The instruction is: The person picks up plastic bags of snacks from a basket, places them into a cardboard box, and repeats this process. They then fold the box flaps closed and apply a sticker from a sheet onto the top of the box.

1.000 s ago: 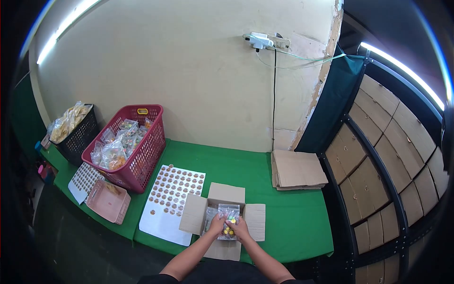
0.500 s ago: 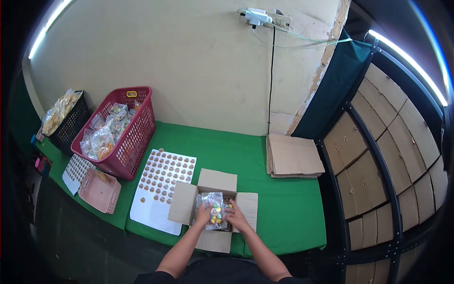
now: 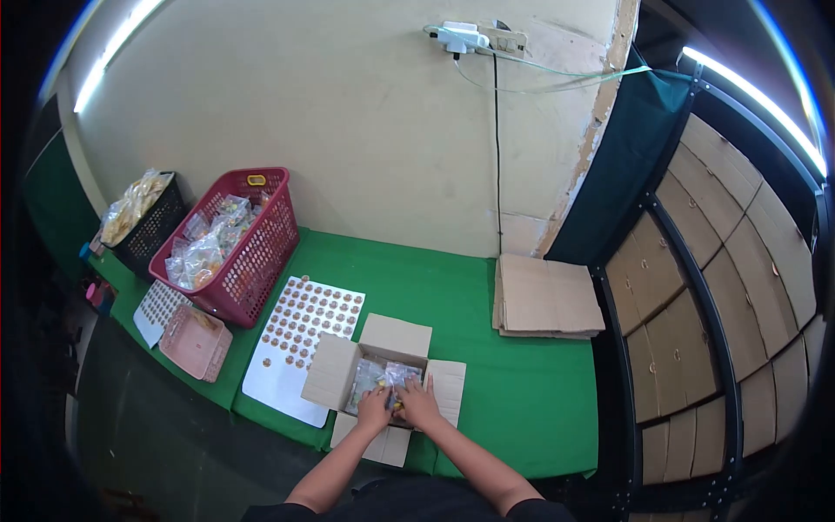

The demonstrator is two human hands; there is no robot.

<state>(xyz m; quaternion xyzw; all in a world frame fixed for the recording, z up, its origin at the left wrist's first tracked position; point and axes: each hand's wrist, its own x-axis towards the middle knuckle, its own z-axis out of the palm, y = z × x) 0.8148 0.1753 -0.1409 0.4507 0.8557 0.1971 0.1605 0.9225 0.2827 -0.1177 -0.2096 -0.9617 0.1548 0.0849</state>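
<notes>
An open cardboard box (image 3: 331, 372) with its flaps spread stands on the green table, and clear plastic bags (image 3: 369, 372) with colourful pieces lie inside it. My left hand (image 3: 375, 409) reaches into the box from the front left, on the bags. Beside it, my right hand (image 3: 418, 404) presses over a bag at the right side, fingers spread. The fingertips of my left hand are partly lost against the bags, so whether they pinch one is unclear.
A white sheet (image 3: 288, 389) with rows of round brown stickers lies left of the box. Farther left are a pink tray (image 3: 193, 358), a maroon basket (image 3: 281, 233) of bags and a black basket (image 3: 155, 228). Flat cardboard (image 3: 551, 297) is stacked right, near shelves of boxes (image 3: 677, 355).
The bag of colourful pieces that was held up over the box is now down inside it. Both hands have lowered into the box, and the view has shifted slightly.
</notes>
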